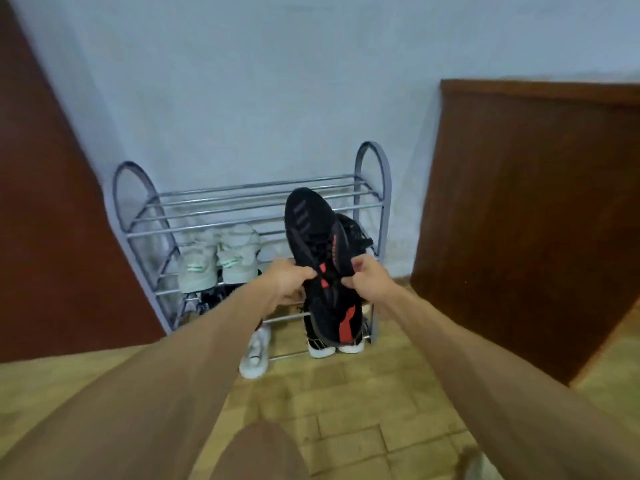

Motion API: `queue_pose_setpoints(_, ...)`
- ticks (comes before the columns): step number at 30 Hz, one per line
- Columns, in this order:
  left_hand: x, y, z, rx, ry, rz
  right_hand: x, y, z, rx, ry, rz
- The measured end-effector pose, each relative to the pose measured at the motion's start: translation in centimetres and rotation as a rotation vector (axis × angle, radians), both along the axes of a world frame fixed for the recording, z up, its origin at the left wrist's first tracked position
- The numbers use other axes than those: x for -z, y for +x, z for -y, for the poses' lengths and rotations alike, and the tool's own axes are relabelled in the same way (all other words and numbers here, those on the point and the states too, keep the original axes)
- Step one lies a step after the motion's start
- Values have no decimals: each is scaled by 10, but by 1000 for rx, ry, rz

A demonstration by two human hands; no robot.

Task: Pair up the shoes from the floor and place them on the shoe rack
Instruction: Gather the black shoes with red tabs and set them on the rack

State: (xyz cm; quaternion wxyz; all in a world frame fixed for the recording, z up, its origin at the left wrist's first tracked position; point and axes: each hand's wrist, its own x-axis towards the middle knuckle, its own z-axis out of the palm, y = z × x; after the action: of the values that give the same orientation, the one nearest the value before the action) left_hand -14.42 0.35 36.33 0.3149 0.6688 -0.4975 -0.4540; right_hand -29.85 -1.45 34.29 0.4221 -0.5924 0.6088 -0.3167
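Observation:
A black sneaker with red marks is held up in front of the grey metal shoe rack, toe pointing up toward the top shelf. My left hand grips its left side and my right hand pinches its right side. A second black shoe shows just behind it on the middle shelf. A pale grey-white pair with green stripes sits on the middle shelf at the left. Dark shoes with white soles stand on the bottom shelf at the right.
A white shoe lies at the rack's front, low down, partly hidden by my left arm. Dark shoes sit on the lower left shelf. A brown wooden panel stands to the right, a brown door to the left. My knee is below.

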Motion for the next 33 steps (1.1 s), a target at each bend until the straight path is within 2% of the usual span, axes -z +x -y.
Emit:
queue_pose_setpoints(3, -28, 35, -10, -51, -60, -80, -37, 39, 6, -60, -97, 25)
queue_pose_setpoints(9, -55, 124, -45, -224, -187, -217, -77, 123, -10, -161, -131, 76)
queue_pose_setpoints(14, -44, 194, -91, -368, -204, -270, -63, 196, -35, -412, -84, -78)
queue_pose_setpoints(19, -14, 261, -152, -523, -134, -278, -36, 275, -68, -608, 101, -136)
queue_pose_setpoints(26, 42, 330, -227, -654, -3, -363, 14, 351, -128, -765, 190, -268)
queue_pose_setpoints(33, 141, 332, -276, -757, 137, -382, 86, 370, -180, -811, 305, -381)
